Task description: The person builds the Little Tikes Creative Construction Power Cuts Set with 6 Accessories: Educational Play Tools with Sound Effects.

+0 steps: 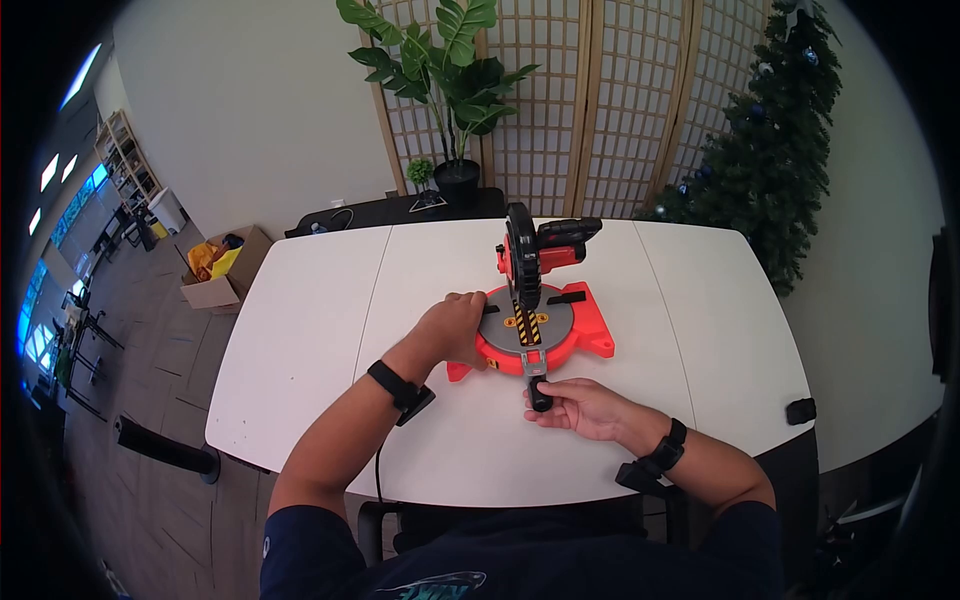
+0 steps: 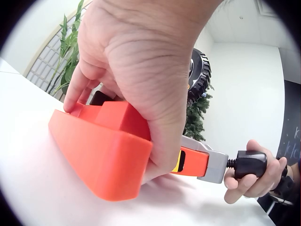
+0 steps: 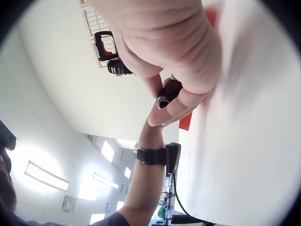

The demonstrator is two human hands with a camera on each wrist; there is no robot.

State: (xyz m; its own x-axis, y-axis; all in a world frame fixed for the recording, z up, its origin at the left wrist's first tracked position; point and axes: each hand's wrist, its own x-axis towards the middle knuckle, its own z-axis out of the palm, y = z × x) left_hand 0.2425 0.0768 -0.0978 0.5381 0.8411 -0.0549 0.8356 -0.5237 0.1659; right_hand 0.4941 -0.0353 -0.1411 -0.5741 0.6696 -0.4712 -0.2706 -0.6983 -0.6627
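Observation:
A red, grey and black toy miter saw [image 1: 595,325] stands on the white table, its toothed black blade and guard [image 1: 521,255] raised over a round grey turntable [image 1: 555,322]. My left hand [image 1: 452,328] grips the left side of the red base [image 2: 94,150], thumb at the front and fingers reaching over the back. At the front, my right hand [image 1: 590,408] holds the black knob [image 2: 250,164] between thumb and fingers. A threaded shaft joins that knob to a grey bracket [image 2: 214,165]. In the right wrist view, the knob's hollow end [image 3: 163,101] shows between the fingers.
The white table [image 1: 310,340] spreads around the saw. A small black object [image 1: 800,411] lies at its right edge. Behind stand a potted plant [image 1: 458,180], a lattice screen [image 1: 545,100] and a decorated tree [image 1: 765,150]. A cardboard box [image 1: 215,293] sits on the left.

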